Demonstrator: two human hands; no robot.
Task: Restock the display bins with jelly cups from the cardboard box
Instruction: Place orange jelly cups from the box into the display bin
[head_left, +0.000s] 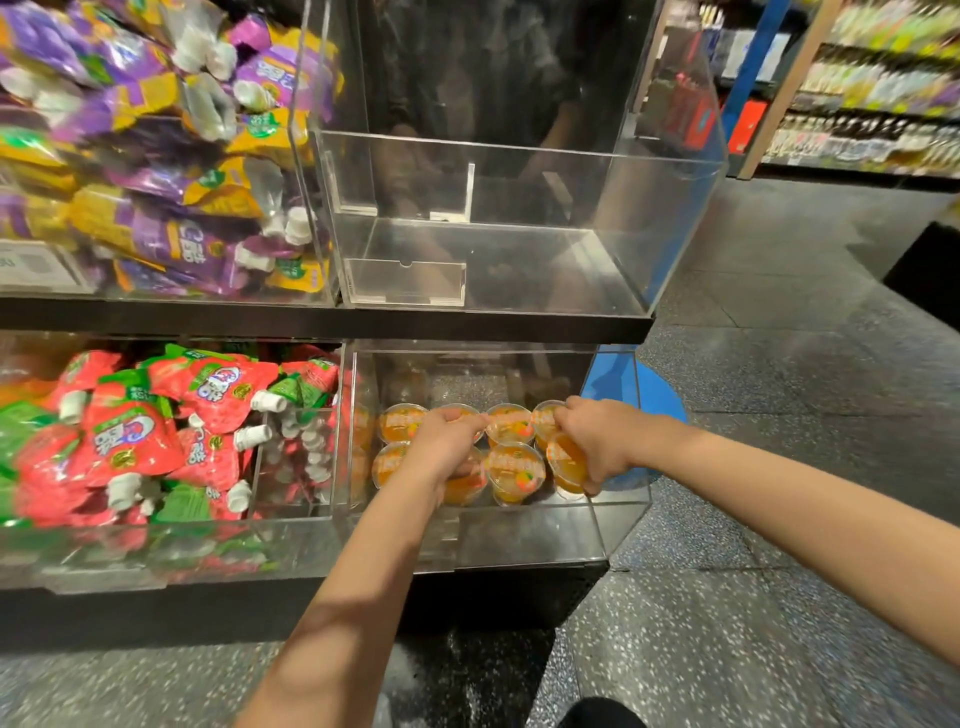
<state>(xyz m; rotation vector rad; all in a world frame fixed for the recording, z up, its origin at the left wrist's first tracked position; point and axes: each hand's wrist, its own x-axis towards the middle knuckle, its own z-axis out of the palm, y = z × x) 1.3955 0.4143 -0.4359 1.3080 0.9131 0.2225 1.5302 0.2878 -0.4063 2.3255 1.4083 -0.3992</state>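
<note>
In the head view, small clear plastic jelly cups (514, 467) with orange filling and printed lids are seen in the lower clear acrylic bin (618, 525). One is gripped by each curled hand, left (449, 441) and right (597, 441).

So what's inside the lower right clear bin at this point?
The lower right bin holds orange jelly cups in two rows at its back. The left hand and right hand each grip one and cover others, so the exact count can't be told.
</note>
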